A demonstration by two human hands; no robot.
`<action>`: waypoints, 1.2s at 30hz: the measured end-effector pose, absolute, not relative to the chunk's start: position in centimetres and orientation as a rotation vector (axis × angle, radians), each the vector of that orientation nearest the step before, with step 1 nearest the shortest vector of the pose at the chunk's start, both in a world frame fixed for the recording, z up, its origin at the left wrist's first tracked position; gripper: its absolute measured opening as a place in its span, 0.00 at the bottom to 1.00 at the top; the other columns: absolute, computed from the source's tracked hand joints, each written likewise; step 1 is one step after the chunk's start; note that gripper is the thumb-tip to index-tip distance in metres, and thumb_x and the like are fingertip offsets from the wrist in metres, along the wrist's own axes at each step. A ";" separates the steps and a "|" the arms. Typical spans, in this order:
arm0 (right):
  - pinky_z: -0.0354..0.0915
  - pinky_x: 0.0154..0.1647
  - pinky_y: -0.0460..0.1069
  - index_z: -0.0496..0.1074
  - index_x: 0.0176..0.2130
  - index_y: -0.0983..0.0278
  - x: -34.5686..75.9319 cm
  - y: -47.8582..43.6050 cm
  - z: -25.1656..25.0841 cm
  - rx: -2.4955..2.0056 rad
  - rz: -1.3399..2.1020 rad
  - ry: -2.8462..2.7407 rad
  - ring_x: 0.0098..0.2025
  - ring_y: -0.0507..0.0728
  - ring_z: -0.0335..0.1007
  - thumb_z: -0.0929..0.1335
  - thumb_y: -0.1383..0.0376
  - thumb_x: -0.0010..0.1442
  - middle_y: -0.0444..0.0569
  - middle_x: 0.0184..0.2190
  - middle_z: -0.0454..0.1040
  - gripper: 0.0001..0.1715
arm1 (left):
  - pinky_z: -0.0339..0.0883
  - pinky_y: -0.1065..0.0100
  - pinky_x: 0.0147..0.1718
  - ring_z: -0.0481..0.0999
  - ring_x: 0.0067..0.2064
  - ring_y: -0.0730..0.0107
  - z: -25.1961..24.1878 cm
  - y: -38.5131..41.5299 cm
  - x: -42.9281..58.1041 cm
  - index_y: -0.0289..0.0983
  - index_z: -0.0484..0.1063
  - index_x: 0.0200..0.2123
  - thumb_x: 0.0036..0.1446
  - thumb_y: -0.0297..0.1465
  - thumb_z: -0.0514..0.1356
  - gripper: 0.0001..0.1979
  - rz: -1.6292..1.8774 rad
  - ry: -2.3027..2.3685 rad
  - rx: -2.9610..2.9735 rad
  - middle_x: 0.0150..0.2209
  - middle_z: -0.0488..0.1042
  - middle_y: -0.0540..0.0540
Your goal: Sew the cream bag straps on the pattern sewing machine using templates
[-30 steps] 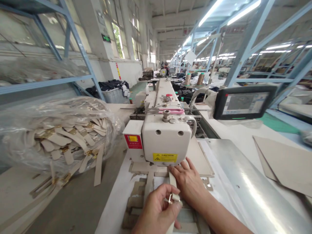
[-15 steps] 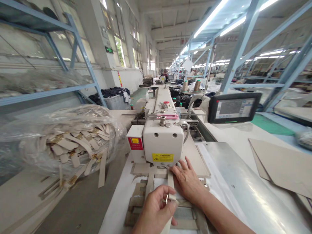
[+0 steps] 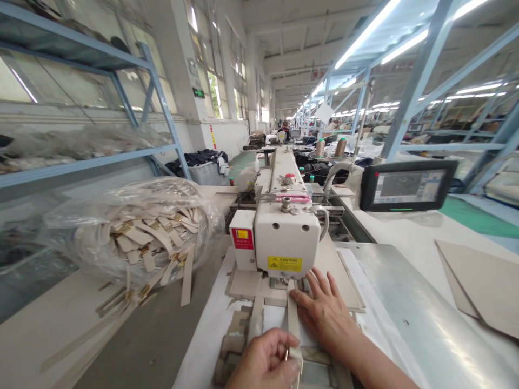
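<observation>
Strap-loading step: left hand (image 3: 265,361) grip pinched on flat beige strap (image 3: 292,320), right hand (image 3: 324,313) open (fingers spread) pressed beside it below white sewing machine head (image 3: 287,240); next likely needs strap straight

The left hand (image 3: 263,363), at the lower edge of the view, is curling into a loose fist with its back turned up. The left thumb (image 3: 279,337) is lying across the top and pinching against the bent index finger (the other fingertips are hidden beneath the knuckles). The frame is cutting off its wrist. The right hand (image 3: 328,319) is resting palm down, flat and unclenched, just ahead of the left hand and to its right. The right fingers (image 3: 315,281) are spreading slightly and pointing forward, and the right thumb (image 3: 299,296) is reaching out toward the left. The bare right forearm (image 3: 377,370) is running back to the lower right, the wrist lying straight.
</observation>
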State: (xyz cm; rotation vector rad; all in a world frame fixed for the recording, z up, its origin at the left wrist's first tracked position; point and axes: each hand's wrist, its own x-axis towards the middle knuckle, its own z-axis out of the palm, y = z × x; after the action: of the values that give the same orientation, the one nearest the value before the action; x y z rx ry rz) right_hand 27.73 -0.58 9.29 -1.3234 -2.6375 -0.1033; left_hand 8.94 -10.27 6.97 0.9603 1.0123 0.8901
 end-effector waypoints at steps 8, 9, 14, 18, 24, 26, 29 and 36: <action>0.44 0.69 0.74 0.75 0.57 0.50 27.2 -0.6 9.0 -1.374 -0.108 -2.643 0.71 0.78 0.46 0.69 0.60 0.68 0.66 0.66 0.61 0.19 | 0.58 0.73 0.22 0.66 0.23 0.77 8.4 -9.4 7.2 0.37 0.72 0.46 0.59 0.36 0.56 0.15 0.759 1.161 1.199 0.32 0.74 0.51; 0.45 0.69 0.74 0.74 0.58 0.49 27.0 -0.7 9.0 -1.380 -0.105 -2.646 0.71 0.78 0.46 0.69 0.60 0.68 0.66 0.65 0.61 0.19 | 0.60 0.72 0.24 0.68 0.25 0.75 8.6 -9.2 7.0 0.37 0.73 0.46 0.60 0.35 0.55 0.14 0.764 1.200 1.286 0.32 0.74 0.51; 0.45 0.69 0.74 0.75 0.57 0.49 26.5 -1.3 9.2 -1.348 -0.094 -2.671 0.71 0.77 0.47 0.69 0.61 0.68 0.65 0.64 0.64 0.19 | 0.67 0.64 0.44 0.77 0.42 0.62 9.9 -8.9 5.9 0.39 0.75 0.43 0.63 0.28 0.52 0.12 0.755 1.473 1.714 0.39 0.79 0.46; 0.48 0.67 0.75 0.76 0.56 0.51 27.2 -1.9 9.1 -1.330 -0.175 -2.670 0.71 0.78 0.46 0.69 0.66 0.65 0.68 0.66 0.60 0.21 | 0.67 0.63 0.50 0.76 0.48 0.61 10.2 -9.2 5.4 0.38 0.76 0.44 0.62 0.20 0.50 0.16 0.622 1.416 1.908 0.44 0.78 0.43; 0.49 0.66 0.76 0.73 0.60 0.52 27.5 -1.5 9.8 -1.425 -0.220 -2.708 0.70 0.80 0.46 0.68 0.70 0.63 0.70 0.68 0.57 0.28 | 0.63 0.66 0.59 0.69 0.57 0.62 11.0 -9.3 5.1 0.39 0.77 0.49 0.54 0.16 0.56 0.22 0.391 1.258 2.021 0.52 0.74 0.44; 0.48 0.67 0.75 0.72 0.62 0.51 26.9 -1.3 10.3 -1.449 -0.160 -2.727 0.71 0.79 0.45 0.68 0.69 0.63 0.68 0.68 0.57 0.30 | 0.58 0.67 0.63 0.67 0.60 0.63 11.8 -9.3 5.0 0.40 0.75 0.53 0.54 0.17 0.59 0.25 0.368 1.277 1.995 0.55 0.72 0.45; 0.46 0.69 0.74 0.70 0.63 0.51 26.3 -1.1 10.9 -1.479 -0.033 -2.771 0.71 0.77 0.44 0.66 0.67 0.64 0.65 0.69 0.57 0.29 | 0.55 0.67 0.65 0.64 0.62 0.63 12.6 -9.3 4.8 0.42 0.71 0.59 0.52 0.19 0.62 0.30 0.290 1.328 1.959 0.58 0.69 0.46; 0.50 0.70 0.70 0.61 0.70 0.54 32.8 -3.2 12.5 -1.277 0.384 -2.965 0.73 0.68 0.38 0.63 0.74 0.58 0.53 0.72 0.48 0.43 | 0.57 0.62 0.65 0.63 0.63 0.59 11.8 -9.3 4.5 0.41 0.68 0.61 0.53 0.23 0.66 0.31 0.238 1.403 1.969 0.60 0.68 0.46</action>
State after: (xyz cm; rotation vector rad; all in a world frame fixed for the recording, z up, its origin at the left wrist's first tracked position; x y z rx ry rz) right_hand 32.80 -3.20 12.49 -1.2772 -2.9645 0.3838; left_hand 4.53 -9.30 11.83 1.9686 1.4033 0.2381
